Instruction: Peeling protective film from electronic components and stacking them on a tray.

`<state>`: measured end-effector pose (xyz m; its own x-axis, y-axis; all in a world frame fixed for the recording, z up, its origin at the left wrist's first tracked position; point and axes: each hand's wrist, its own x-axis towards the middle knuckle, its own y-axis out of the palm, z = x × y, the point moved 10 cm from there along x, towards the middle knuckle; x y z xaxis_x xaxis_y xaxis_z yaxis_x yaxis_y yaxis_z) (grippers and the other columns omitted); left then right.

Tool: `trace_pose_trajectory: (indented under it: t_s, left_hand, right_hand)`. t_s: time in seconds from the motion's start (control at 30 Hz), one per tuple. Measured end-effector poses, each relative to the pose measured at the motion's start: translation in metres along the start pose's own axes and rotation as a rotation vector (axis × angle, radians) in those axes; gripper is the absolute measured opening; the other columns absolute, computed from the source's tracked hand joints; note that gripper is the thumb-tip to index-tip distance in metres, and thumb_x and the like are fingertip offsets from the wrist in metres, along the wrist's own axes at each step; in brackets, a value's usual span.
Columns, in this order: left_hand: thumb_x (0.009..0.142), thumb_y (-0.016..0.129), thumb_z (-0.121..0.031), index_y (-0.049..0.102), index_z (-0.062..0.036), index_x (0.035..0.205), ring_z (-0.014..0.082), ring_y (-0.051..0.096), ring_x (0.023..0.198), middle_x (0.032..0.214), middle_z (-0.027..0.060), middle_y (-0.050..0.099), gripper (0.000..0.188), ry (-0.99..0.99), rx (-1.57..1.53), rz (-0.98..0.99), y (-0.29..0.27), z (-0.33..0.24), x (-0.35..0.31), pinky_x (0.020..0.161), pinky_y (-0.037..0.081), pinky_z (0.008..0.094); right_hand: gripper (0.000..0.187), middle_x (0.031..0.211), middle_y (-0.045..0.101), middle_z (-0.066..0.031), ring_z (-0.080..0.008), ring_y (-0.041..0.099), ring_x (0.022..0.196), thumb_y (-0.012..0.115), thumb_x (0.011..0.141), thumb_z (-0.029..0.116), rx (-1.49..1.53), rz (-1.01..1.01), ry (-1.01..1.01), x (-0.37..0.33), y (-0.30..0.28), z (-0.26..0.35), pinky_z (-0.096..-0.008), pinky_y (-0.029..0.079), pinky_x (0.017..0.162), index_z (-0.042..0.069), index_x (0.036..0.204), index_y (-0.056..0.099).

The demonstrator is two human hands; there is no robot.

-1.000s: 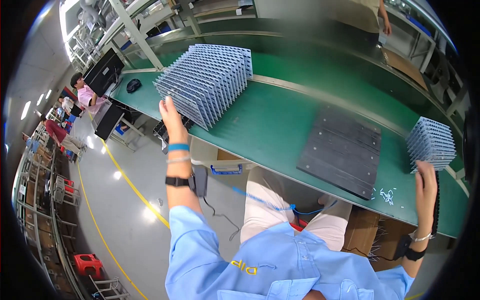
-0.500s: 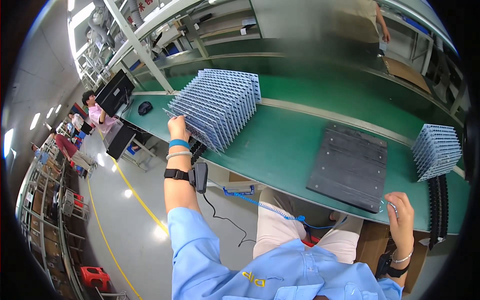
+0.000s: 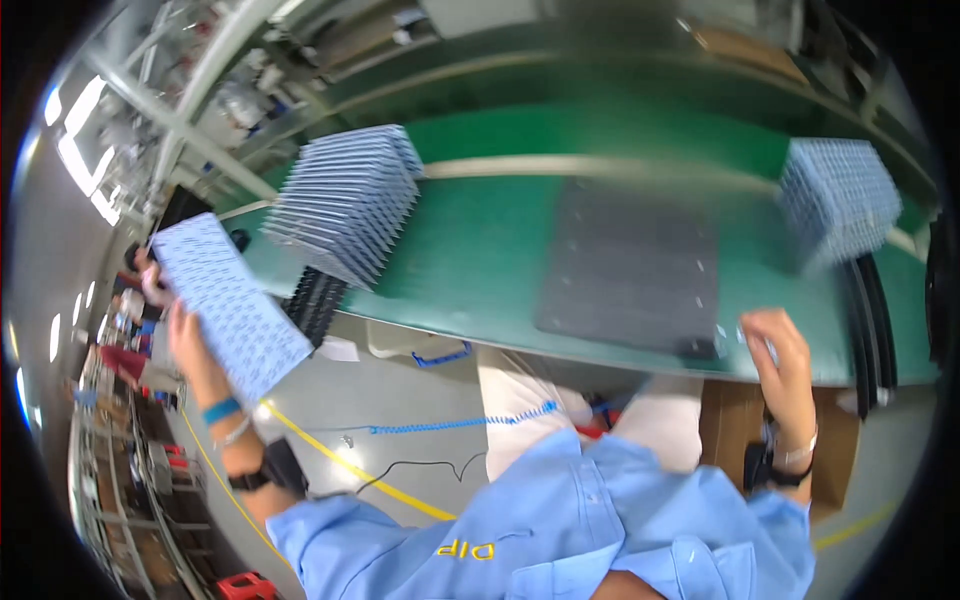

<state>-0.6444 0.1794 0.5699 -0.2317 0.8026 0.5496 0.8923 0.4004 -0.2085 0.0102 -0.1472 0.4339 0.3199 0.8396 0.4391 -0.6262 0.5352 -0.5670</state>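
My left hand (image 3: 188, 345) grips a light-blue circuit board panel (image 3: 232, 300) by its outer edge, holding it tilted in the air left of the workbench (image 3: 465, 260). Rows of small dark marks cover its face. Close by on the bench, a row of similar boards (image 3: 345, 195) stands in a black rack (image 3: 316, 300). Over the front edge, my right hand (image 3: 782, 352) is closed with bent fingers; what they hold, if anything, is too blurred to make out. A dark grey square pad (image 3: 630, 265) lies flat beside it, with small pale bits at its near right corner.
A second, smaller row of boards (image 3: 838, 195) stands at the right, by black rack rails (image 3: 872, 335). A blue coiled cord (image 3: 465, 425) crosses before my lap. Below the bench sits a cardboard box (image 3: 735, 430). Other people are at the far left.
My left hand has drawn a board out of the left row and swung it left, away from the bench. The view has turned; my right hand stays near the pad's corner.
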Motion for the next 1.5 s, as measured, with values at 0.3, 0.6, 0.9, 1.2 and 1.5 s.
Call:
trace_pose_trajectory:
  t_s: [0.3,0.6,0.9,1.2,1.5]
  left_hand:
    - [0.090,0.046,0.000,0.045,0.0045,0.128,0.0149,0.051,0.109,0.123,0.0111,0.053,0.038,0.255,0.078,0.918,0.256,-0.156,-0.176,0.095,0.038,0.0264]
    - [0.085,0.048,0.006,0.054,-0.0022,0.118,0.0294,0.060,0.097,0.108,0.0152,0.061,0.035,0.781,-0.205,1.432,0.393,-0.210,-0.295,0.084,0.046,0.0302]
    - [0.084,0.049,0.006,0.054,-0.0039,0.118,0.0323,0.059,0.098,0.109,0.0161,0.060,0.036,0.808,-0.152,1.482,0.435,-0.193,-0.329,0.083,0.047,0.0327]
    - [0.083,0.057,-0.003,0.040,-0.0018,0.133,0.0210,0.045,0.120,0.131,0.0130,0.046,0.053,0.331,-0.188,0.959,0.376,-0.078,-0.213,0.099,0.035,0.0330]
    - [0.083,0.063,-0.010,0.057,0.0011,0.105,0.0091,0.051,0.083,0.094,0.0028,0.058,0.025,-0.179,-0.361,0.975,0.397,0.017,-0.258,0.073,0.042,0.0219]
  right_hand:
    - [0.055,0.110,0.055,-0.0075,-0.0153,0.054,0.099,0.062,0.083,0.010,0.455,-0.003,-0.059,0.072,0.021,0.021,-0.0285,0.047,0.083,0.006,0.133,0.040]
    - [0.035,0.104,0.063,-0.0051,-0.0114,0.057,0.094,0.065,0.083,0.013,0.343,0.186,0.349,0.034,0.027,-0.028,-0.0265,0.046,0.085,0.001,0.116,0.057]
    - [0.034,0.107,0.063,-0.0050,-0.0128,0.056,0.098,0.067,0.083,0.017,0.521,0.132,0.448,0.004,0.058,-0.117,-0.0295,0.044,0.089,0.001,0.111,0.060]
    - [0.035,0.108,0.062,-0.0034,-0.0112,0.056,0.098,0.066,0.083,0.017,0.508,0.169,0.454,0.003,0.058,-0.124,-0.0281,0.044,0.090,0.002,0.114,0.059]
    - [0.033,0.102,0.063,-0.0022,-0.0117,0.056,0.092,0.065,0.084,0.022,0.505,0.138,0.428,0.006,0.058,-0.120,-0.0278,0.046,0.082,0.003,0.111,0.060]
